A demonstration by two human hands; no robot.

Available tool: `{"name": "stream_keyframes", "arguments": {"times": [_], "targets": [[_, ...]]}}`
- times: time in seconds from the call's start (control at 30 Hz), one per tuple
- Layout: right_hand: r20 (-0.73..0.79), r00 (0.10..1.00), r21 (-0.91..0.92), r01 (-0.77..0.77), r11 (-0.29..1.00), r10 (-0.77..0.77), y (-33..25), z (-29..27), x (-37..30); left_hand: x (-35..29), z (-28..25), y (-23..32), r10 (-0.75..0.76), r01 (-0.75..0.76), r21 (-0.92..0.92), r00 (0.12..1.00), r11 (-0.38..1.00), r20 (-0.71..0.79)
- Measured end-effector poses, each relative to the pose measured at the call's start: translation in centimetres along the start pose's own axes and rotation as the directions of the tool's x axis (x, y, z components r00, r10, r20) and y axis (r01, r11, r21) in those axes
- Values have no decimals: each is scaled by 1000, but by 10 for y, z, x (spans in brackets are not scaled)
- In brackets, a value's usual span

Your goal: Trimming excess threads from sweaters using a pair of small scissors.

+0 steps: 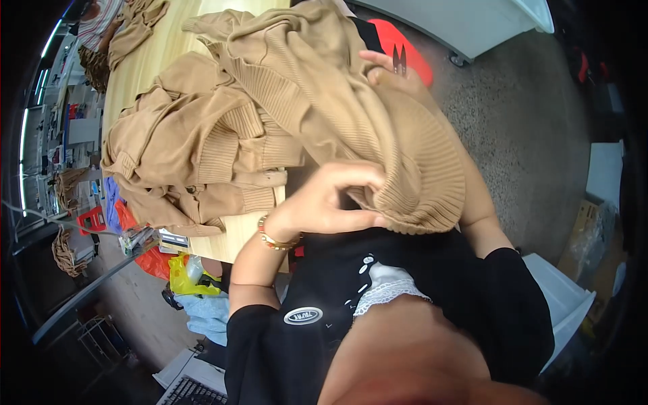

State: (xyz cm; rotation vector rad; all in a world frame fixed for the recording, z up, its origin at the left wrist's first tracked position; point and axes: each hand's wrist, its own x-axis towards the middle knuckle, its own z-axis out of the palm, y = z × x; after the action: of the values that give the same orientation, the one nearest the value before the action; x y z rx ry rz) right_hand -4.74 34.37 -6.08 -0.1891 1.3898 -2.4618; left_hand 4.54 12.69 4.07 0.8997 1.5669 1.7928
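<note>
One ribbed knit garment (361, 128), left hand (327, 199) pinching hem (435, 199), right hand (399, 81) holding snips (399, 61)

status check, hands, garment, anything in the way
Left hand gripping tan garment by ribbed edge. Right hand holding dark snips. Tan knitwear pile alongside, at left.

Pale wood-grain tabletop (155, 40) at upper left. Rounded red seat (417, 57) near large whitish bin (466, 30) on dark caster (457, 59), speckled grey floor (520, 135) beneath. Lower left: bright yellow plastic bag (181, 277), crumpled light-blue cloth (204, 312) just below, dark-keyed keyboard (192, 391) near bottom edge. Far right: brown cardboard box (582, 221), crumpled clear plastic (598, 237).
</note>
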Motion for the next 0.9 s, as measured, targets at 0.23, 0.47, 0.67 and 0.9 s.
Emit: {"name": "stream_keyframes", "arguments": {"times": [0.23, 0.47, 0.67, 0.9], "targets": [[-131, 982, 103, -127, 987, 140, 34, -53, -49, 8, 17, -36, -231, 240, -41, 961, 970, 153], [-332, 932, 13, -151, 989, 146, 52, -67, -53, 18, -6, -67, -520, 315, 597, 829, 737, 205], [-453, 891, -175, -120, 977, 28, 65, -89, -40, 43, -31, -82, -203, 416, 674, 905, 611, -374], [-626, 747, -473, -136, 870, -224, 100, -166, 41, 59, -19, -98, -102, 392, 648, 894, 653, -437]]}}
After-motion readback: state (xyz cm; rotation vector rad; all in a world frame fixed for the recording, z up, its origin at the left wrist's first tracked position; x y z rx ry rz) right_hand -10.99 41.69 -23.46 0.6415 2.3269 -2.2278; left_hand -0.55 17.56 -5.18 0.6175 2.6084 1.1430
